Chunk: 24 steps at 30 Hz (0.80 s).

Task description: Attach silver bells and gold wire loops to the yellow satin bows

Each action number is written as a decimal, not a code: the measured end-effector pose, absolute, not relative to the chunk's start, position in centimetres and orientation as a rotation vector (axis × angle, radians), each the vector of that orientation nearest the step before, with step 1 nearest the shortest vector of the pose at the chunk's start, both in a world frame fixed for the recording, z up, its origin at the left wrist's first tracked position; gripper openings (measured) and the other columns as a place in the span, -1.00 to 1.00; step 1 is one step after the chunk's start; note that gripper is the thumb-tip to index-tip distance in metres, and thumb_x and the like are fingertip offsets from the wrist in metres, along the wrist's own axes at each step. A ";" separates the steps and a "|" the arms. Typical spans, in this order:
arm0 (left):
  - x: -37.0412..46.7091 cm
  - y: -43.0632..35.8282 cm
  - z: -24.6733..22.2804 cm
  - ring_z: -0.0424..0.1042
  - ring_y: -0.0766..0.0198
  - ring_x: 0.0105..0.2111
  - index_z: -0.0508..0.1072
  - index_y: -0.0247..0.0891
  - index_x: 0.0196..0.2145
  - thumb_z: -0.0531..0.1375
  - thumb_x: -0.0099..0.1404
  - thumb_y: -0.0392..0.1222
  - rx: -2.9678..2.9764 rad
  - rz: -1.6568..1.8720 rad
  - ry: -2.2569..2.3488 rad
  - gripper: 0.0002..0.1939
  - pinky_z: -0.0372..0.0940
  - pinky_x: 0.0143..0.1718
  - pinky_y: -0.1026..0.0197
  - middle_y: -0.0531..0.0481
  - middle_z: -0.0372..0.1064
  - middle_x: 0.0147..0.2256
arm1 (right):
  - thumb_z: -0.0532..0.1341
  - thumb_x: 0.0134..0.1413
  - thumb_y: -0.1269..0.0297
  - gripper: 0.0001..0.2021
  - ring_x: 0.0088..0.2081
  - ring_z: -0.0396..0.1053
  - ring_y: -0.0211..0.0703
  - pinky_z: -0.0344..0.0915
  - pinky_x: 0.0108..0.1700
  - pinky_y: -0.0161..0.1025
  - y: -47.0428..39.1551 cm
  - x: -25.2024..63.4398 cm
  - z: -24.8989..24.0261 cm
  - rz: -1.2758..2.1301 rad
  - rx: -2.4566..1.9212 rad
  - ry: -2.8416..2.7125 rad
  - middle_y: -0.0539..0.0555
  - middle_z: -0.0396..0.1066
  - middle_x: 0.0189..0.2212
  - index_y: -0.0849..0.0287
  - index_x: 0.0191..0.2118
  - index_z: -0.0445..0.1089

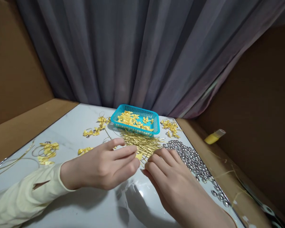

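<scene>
Above the white table (68, 129), the left hand (104, 164) pinches yellow ribbon (139, 156), the right hand (169, 175) curled, its hold unclear

In the lower centre, the left hand (104, 164) pinches a yellow ribbon piece (139, 156) in its fingers; the right hand (171, 180) curls just beside, its fingertips hidden. Beyond lie gold wires (144, 144) and, upper centre on the white tabletop (68, 129), a blue basket (133, 130) of yellow bows (128, 117). Silver beads (192, 160) spread centre right; a grey curtain (109, 47) fills the top.
</scene>
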<state>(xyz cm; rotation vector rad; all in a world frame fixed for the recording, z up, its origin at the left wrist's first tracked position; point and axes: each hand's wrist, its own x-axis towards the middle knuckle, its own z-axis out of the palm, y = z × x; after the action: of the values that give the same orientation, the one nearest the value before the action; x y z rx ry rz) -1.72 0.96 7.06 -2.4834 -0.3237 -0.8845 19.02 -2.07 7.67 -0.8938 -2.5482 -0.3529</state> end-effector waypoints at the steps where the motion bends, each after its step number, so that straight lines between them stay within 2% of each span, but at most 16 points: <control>1: -1.7 0.9 7.2 0.47 0.16 -0.23 0.37 -0.37 -0.31 -0.08 0.36 -0.43 -2.492 -0.870 -0.330 -0.75 0.20 -0.21 0.12 -0.15 0.51 -0.38 | 0.04 0.19 0.48 -0.75 -0.43 0.09 -0.15 -0.04 -0.35 -0.19 -2.1 19.1 7.8 -0.305 -0.897 -2.561 0.06 0.27 -0.50 0.23 -0.52 0.24; 8: -2.0 0.9 7.3 0.43 0.19 -0.24 0.34 -0.28 -0.32 -0.10 0.36 -0.45 -2.818 -0.715 -0.409 -0.74 0.21 -0.20 0.15 -0.10 0.45 -0.36 | -0.02 0.20 0.55 -0.78 -0.37 0.12 -0.16 0.06 -0.30 -0.20 -1.9 19.6 8.4 -0.128 -0.900 -2.555 0.09 0.30 -0.43 0.25 -0.42 0.26; 13: -2.0 0.9 7.9 0.39 0.16 -0.22 0.27 -0.26 -0.32 -0.01 0.23 -0.48 -3.213 -0.598 -0.394 -0.83 0.23 -0.20 0.14 -0.12 0.41 -0.32 | -0.07 0.18 0.58 -0.78 -0.39 0.15 -0.21 0.12 -0.36 -0.27 -1.3 19.6 8.3 0.107 -0.852 -2.473 0.06 0.25 -0.46 0.21 -0.41 0.18; 17: -1.8 0.9 7.9 0.37 0.16 -0.19 0.23 -0.27 -0.15 0.06 0.14 -0.44 -3.515 -0.760 -0.221 -0.71 0.26 -0.12 0.12 -0.13 0.42 -0.27 | -0.07 0.16 0.59 -0.81 -0.43 0.18 -0.27 0.16 -0.41 -0.34 -1.6 19.5 8.3 0.349 -0.907 -2.375 0.02 0.22 -0.46 0.17 -0.38 0.12; 24: -1.0 1.1 6.6 0.36 0.26 -0.26 0.22 -0.27 -0.07 0.00 0.31 -0.49 -3.412 -1.197 -0.326 -0.73 0.32 -0.19 0.21 -0.11 0.41 -0.27 | -0.06 0.13 0.60 -0.80 -0.52 0.14 -0.33 0.14 -0.48 -0.39 -2.5 18.7 7.8 0.318 -0.940 -2.198 -0.04 0.17 -0.51 0.13 -0.36 0.10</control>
<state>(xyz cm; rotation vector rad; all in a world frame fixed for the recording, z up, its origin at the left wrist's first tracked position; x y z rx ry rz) -1.04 1.12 6.58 -3.4119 -0.3259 -1.1970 18.73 -2.52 7.79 -0.9404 -2.1983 0.3182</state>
